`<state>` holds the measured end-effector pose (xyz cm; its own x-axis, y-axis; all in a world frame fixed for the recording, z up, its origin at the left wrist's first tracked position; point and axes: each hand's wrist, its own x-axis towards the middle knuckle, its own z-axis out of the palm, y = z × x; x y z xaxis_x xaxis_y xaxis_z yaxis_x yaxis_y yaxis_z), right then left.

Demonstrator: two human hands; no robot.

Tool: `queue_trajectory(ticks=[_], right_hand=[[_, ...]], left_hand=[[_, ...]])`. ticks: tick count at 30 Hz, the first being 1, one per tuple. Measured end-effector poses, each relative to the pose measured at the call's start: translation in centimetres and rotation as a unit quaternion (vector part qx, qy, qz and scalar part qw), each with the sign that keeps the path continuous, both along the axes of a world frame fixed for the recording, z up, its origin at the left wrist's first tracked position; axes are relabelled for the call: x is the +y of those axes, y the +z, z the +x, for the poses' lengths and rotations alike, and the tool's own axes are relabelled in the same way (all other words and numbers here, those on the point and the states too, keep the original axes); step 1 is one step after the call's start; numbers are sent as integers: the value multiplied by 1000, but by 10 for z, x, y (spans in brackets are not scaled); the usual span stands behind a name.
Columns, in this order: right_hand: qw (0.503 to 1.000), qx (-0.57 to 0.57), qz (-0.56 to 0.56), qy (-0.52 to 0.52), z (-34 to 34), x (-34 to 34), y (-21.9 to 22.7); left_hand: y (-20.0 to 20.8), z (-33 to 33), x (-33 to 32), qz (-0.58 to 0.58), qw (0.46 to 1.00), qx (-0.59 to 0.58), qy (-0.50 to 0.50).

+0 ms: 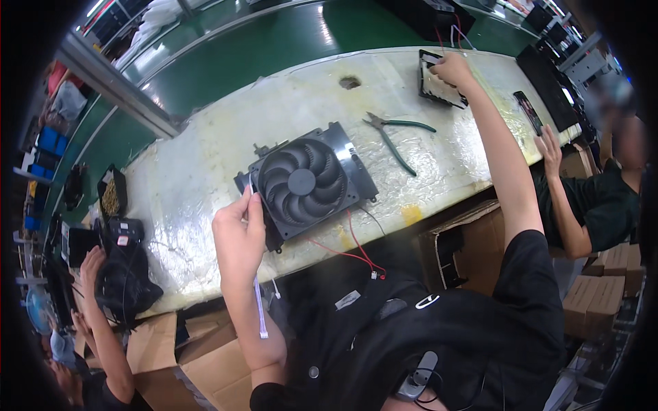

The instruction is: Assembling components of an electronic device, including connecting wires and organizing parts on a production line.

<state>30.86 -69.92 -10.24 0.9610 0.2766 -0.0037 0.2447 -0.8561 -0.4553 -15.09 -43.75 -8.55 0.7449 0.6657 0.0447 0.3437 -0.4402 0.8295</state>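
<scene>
A black cooling fan (301,182) on a dark frame lies tilted on the bench, with red and dark wires trailing toward me. At its left edge my left hand (240,229) pinches a thin white-and-purple cable (260,312), whose connector end hangs down along my forearm. My right arm stretches to the far right, where my right hand (454,70) reaches into a shallow black tray (439,96). Its fingers are drawn together; what they hold, if anything, is hidden. Green-handled cutting pliers (394,137) lie spread between the fan and the tray.
The pale, film-covered bench (199,185) has a hole near its far edge. A phone (528,113) lies to the right, near a co-worker's hand (550,151). Another person's hand (91,267) is at left, beside a black bag (123,277). Cardboard boxes (473,240) stand below the bench.
</scene>
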Motion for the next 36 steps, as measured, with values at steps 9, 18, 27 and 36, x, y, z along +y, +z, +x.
queue_trajectory(ticks=[9,18,27,36], right_hand=[[988,-3,150,38,-11,-43,23],[798,289,409,334,-220,89,77],[826,181,274,458,-303,192,47],[818,163,218,506,-309,196,43]], left_hand=[[2,-13,-2,95,995,-38,2],[-10,-28,1,-232,964,-115,67],[-21,-25,5,-308,935,-173,32],[-21,-26,3,-328,928,-170,47]])
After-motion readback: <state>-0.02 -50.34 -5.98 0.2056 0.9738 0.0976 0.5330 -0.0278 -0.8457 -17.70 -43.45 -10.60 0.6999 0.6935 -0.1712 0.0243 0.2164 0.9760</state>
